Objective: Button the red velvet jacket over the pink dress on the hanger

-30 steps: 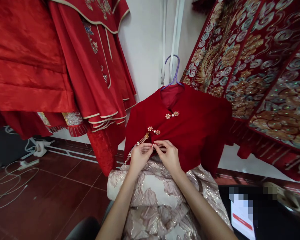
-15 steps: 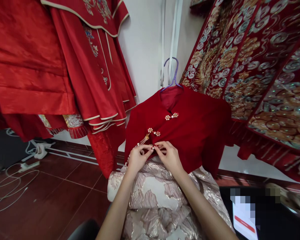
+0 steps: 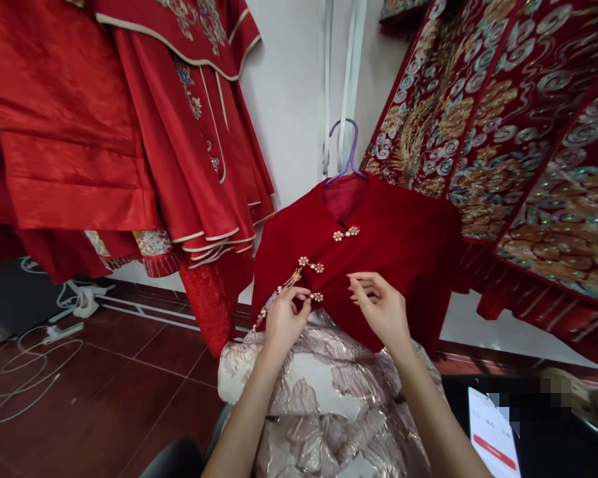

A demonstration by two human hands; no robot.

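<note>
A dark red velvet jacket [image 3: 398, 245] hangs on a purple hanger [image 3: 346, 149] in front of me, over a pale brocade skirt [image 3: 323, 392]. Pearl flower clasps run down its slanted front: one at the collar [image 3: 345, 234], one lower [image 3: 311, 265], and a third [image 3: 317, 297] at the lower edge. My left hand [image 3: 285, 318] pinches the jacket edge right beside the third clasp, near a beaded tassel [image 3: 279, 292]. My right hand [image 3: 381, 309] hovers over the velvet to the right, fingers loosely curled and apart, holding nothing.
Red satin garments [image 3: 129, 133] hang at the left. Heavily embroidered red panels [image 3: 503, 133] hang at the right. White cables [image 3: 24, 358] and a power strip lie on the dark red tiled floor. A phone [image 3: 493, 431] lies on a dark surface at bottom right.
My right hand has let go of the lowest clasp and moved off to the right. The clasp now shows closed. My left hand stays at it.
</note>
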